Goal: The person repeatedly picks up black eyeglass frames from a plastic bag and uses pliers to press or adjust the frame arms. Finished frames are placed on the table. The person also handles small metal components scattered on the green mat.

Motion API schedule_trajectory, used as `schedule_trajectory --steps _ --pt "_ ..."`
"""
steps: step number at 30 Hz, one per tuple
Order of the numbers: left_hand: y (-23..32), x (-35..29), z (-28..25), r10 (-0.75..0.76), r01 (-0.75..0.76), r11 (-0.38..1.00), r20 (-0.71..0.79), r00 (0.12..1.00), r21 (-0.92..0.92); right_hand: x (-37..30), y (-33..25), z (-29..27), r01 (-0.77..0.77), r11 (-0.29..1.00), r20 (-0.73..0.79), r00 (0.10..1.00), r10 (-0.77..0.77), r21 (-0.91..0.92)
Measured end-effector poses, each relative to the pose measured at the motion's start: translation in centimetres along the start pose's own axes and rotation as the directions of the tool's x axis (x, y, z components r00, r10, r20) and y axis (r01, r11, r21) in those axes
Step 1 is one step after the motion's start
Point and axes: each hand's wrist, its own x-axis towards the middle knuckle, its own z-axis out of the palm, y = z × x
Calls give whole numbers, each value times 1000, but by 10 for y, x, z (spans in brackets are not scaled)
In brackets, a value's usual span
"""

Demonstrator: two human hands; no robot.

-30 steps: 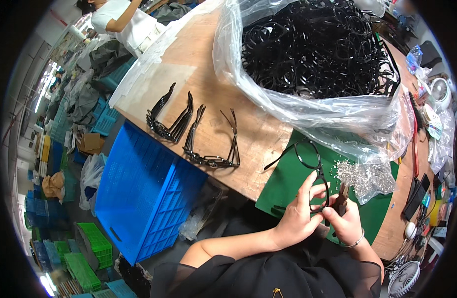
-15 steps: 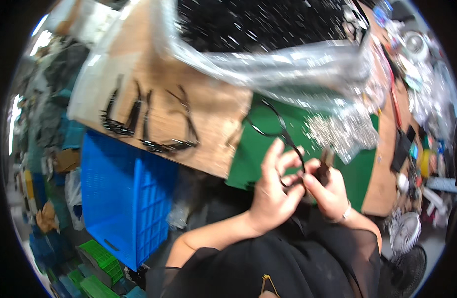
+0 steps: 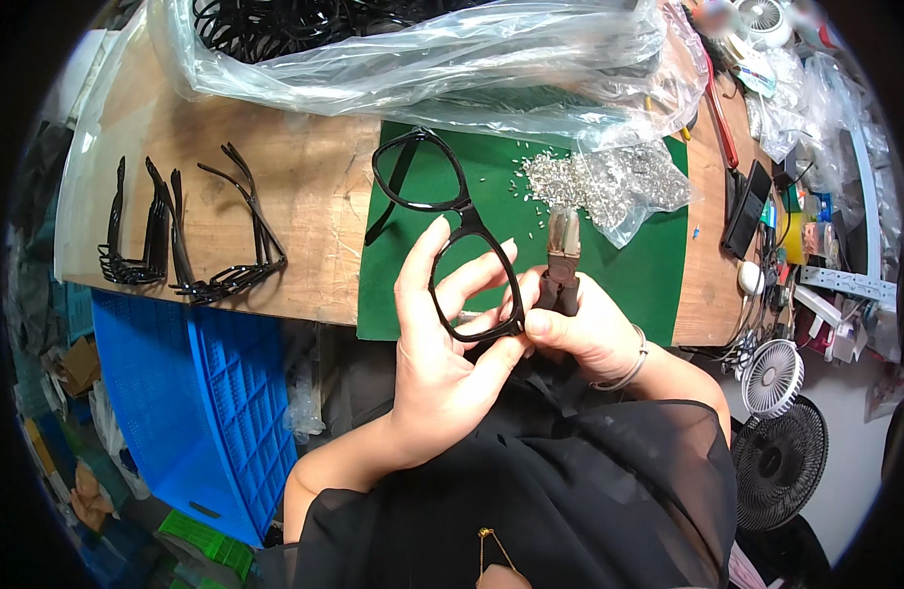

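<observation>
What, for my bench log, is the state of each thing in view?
Glasses frame: held in left grip, visible temple swung out
Pliers: held in right grip
Metal pieces: loose, scattered
Large plastic bag: open, black pieces showing
Two frame stacks: unfolded
Blue crate: open
Lower white fan: cannot tell if running

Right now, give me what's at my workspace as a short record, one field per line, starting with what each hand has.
Left hand: the left hand holds a black glasses frame by its nearer rim
Right hand: the right hand grips pliers, tip pointing away from you
Mat: green mat on a wooden table
Small parts: silvery pieces heaped on the mat, by a small clear bag
Left of mat: two groups of black frames
Far side: large plastic bag
Below, left: blue crate
</observation>
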Motion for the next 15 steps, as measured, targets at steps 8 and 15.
schedule_trajectory --steps 8,15 --pt "0 -2 -5 -32 29 998 56 998 48 -3 -2 3 39 982 -68 996 -53 -186" --pt "-5 -2 -2 5 -14 988 58 998 156 -8 9 2 277 846 -62 938 -340 -455"
